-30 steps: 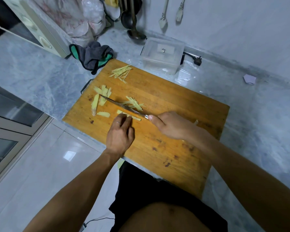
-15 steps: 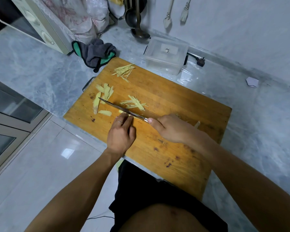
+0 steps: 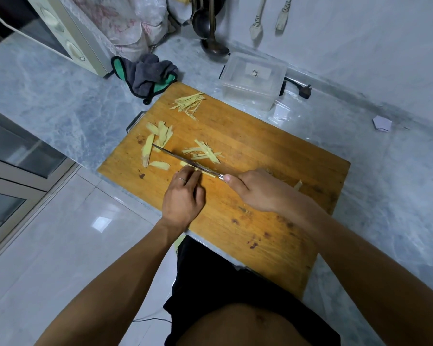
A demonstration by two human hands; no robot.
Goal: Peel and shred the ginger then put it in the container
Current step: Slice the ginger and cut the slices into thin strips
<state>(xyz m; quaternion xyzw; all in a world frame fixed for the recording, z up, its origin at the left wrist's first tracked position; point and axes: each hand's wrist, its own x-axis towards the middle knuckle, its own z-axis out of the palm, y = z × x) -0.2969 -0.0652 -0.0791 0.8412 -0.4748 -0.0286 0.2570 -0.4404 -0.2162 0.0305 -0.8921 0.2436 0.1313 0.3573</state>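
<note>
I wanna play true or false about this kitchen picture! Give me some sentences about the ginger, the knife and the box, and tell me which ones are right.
1. The right hand holds the knife. True.
2. The left hand lifts a ginger piece high off the cutting board. False: its fingers press the ginger slice down on the board beside the blade.
3. The plastic container is full of shredded ginger. False: no ginger shows inside; the ginger shreds lie on the board.
4. Uncut ginger slices lie near the knife tip. True.
5. The container sits on the counter past the board's far edge. True.
</note>
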